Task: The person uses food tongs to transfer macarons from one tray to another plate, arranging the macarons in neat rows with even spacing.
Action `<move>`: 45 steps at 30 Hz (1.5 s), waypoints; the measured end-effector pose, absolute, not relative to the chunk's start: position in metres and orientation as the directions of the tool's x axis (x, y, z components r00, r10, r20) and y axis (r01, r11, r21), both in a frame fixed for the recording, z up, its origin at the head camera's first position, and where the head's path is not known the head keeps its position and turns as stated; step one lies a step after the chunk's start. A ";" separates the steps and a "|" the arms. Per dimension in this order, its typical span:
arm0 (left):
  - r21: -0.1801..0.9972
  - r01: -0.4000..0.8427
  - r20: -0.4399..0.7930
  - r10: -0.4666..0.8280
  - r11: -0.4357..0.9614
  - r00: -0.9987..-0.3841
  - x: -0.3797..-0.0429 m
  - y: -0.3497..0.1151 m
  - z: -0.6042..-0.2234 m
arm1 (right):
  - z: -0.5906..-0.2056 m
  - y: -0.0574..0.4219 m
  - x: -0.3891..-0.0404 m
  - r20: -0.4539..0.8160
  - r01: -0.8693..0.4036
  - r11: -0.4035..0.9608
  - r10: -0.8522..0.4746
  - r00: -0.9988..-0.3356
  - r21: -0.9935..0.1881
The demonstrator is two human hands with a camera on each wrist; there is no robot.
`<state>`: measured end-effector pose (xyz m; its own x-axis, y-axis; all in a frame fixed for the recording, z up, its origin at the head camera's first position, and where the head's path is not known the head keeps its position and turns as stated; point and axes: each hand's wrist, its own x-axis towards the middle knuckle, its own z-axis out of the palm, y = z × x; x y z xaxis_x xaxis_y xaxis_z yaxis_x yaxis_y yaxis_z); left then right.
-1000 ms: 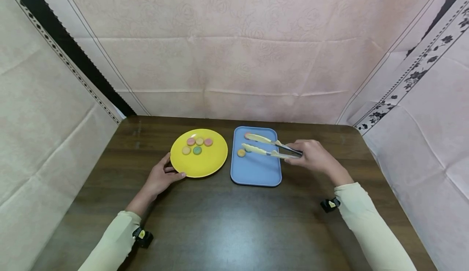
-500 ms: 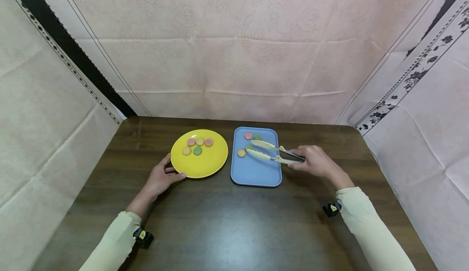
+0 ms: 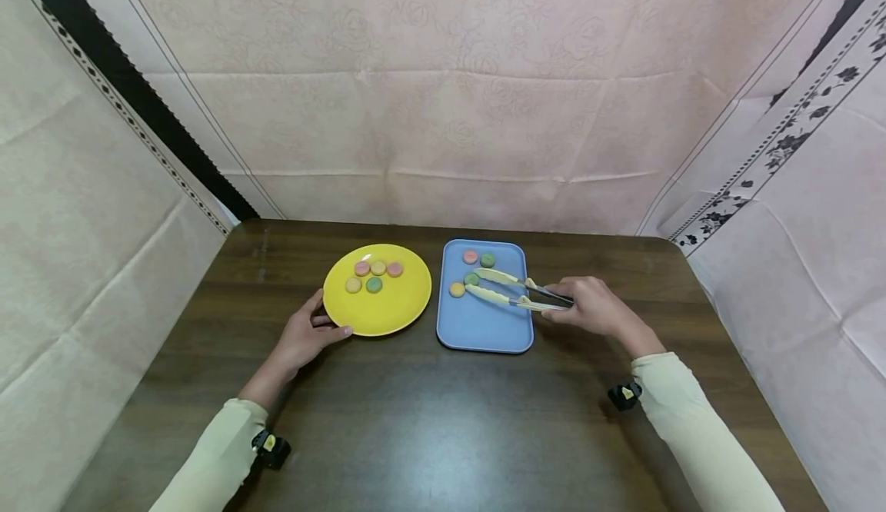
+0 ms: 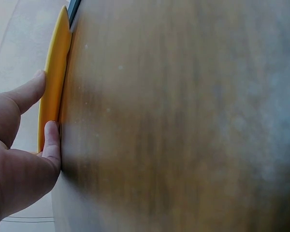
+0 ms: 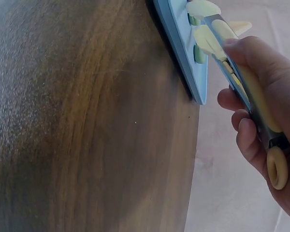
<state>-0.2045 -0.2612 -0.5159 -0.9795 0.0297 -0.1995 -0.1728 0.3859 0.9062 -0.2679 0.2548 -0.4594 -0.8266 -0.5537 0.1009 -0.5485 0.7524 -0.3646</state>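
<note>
My left hand [image 3: 308, 331] holds the left rim of a yellow plate [image 3: 377, 316], thumb at its near edge and fingers along its side. On the plate lie several small macaron-like discs, pink, yellow and one green [image 3: 374, 285]. In my right hand [image 3: 588, 304] I grip tongs [image 3: 529, 284] with pale yellow tips, also seen in the right wrist view. The tong arms stand apart, tips over a blue tray [image 3: 484, 335], on either side of a green disc [image 3: 471, 279]. A pink disc [image 3: 470, 257], another green disc [image 3: 487, 260] and a yellow disc [image 3: 457, 290] lie around them.
Plate and tray stand side by side near the far edge of a dark wooden table [image 3: 415, 420], a narrow gap between them. A pale patterned cloth [image 3: 443, 128] hangs behind the table, with more cloth at both sides.
The tongs have drawn back toward me and a little to the right, uncovering the far discs, then stayed nearly still around the nearer green disc. The left hand has kept its place.
</note>
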 end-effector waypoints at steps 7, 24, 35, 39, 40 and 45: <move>0.907 -0.171 -0.199 0.036 0.384 -0.979 -0.205 -0.261 -0.516 | -0.463 0.254 -0.269 0.095 -0.547 0.747 -0.556 -0.825 -0.378; 0.906 -0.159 -0.192 0.047 0.392 -0.980 -0.204 -0.261 -0.515 | -0.465 0.254 -0.265 0.095 -0.493 0.753 -0.506 -0.857 -0.436; 0.910 -0.171 -0.200 0.040 0.379 -0.979 -0.204 -0.260 -0.515 | -0.466 0.247 -0.267 0.148 -0.515 0.710 -0.513 -0.845 -0.481; 0.907 -0.168 -0.200 0.042 0.386 -0.979 -0.204 -0.260 -0.516 | -0.462 0.240 -0.270 0.173 -0.534 0.698 -0.521 -0.836 -0.478; 0.906 -0.167 -0.199 0.041 0.389 -0.979 -0.204 -0.261 -0.516 | -0.461 0.237 -0.271 0.177 -0.538 0.694 -0.524 -0.833 -0.478; 0.905 -0.166 -0.199 0.045 0.392 -0.979 -0.206 -0.262 -0.518 | -0.452 0.220 -0.274 0.184 -0.575 0.674 -0.561 -0.807 -0.465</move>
<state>-0.2055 -0.2617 -0.5176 -0.9790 0.0446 -0.1987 -0.1658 0.3918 0.9050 -0.2741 0.2204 -0.4516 -0.8071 -0.5609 0.1844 -0.5745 0.6738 -0.4646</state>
